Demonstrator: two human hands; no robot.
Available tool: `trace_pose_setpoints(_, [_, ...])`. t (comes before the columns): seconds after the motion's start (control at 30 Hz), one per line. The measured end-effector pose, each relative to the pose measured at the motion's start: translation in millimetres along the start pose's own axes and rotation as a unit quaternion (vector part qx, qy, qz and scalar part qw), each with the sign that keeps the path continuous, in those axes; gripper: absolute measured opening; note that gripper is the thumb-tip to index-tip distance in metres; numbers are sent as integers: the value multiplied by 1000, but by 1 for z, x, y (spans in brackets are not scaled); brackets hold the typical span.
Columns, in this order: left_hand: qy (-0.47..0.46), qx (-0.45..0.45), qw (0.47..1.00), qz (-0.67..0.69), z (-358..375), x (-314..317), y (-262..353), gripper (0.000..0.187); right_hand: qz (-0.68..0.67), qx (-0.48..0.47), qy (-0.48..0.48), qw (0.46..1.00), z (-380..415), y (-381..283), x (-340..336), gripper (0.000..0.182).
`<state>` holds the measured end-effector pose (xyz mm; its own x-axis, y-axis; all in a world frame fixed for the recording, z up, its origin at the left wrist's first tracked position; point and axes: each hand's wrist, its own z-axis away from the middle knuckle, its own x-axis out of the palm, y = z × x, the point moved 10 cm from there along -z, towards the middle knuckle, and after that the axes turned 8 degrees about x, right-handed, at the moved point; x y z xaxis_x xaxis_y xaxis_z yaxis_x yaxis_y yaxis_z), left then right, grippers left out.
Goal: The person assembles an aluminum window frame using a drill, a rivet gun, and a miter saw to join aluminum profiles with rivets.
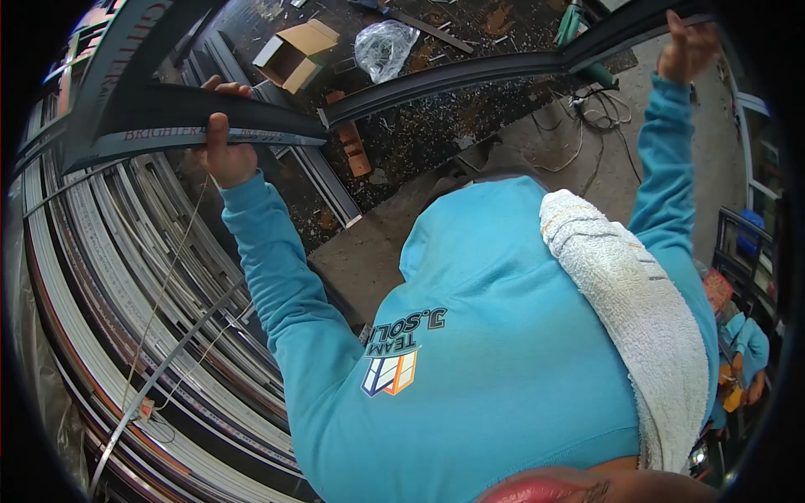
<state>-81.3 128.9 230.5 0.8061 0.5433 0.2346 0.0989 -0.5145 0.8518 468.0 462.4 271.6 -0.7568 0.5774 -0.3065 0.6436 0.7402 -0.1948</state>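
Long dark profiles form an angled frame [453,80] across the top of the view. My left hand [226,147] grips its left part, the thumb on the near face and the fingertips over the far edge. Film printed with red letters covers this part. At the upper right, my right hand [689,52] is raised at the frame's other side, its thumb against the profile and the other fingers bent, slightly blurred. A joint between two profiles lies near the middle right. The far end beyond my right hand is cut off by the dark image border.
Below the frame, a dark, debris-strewn work surface [402,126] holds an open cardboard box [295,54], clear plastic wrap [384,50] and an orange-brown block [353,149]. Stacked profiles [168,277] fill the left. Cables [599,109] lie on the floor. A person's hand [757,386] shows at lower right.
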Motion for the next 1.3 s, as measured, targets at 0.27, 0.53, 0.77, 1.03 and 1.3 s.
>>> trace_pose_setpoints(0.27, [-28,7,1000,9,0,0,-4,65,-374,73,-493,782,195,-325,177,49])
trace_pose_setpoints(0.53, [-22,11,1000,-6,4,7,8,63,-132,-114,-610,773,315,-375,215,78])
trace_pose_setpoints(0.77, [4,6,1000,2,14,5,5,62,-132,-129,-629,755,319,-378,196,78])
trace_pose_setpoints(1.03, [-40,14,997,-60,51,-15,-13,56,-233,-86,-556,793,302,-374,180,69])
trace_pose_setpoints(1.3, [-186,-122,938,-264,150,-55,-165,52,-136,281,-343,886,235,-67,45,41])
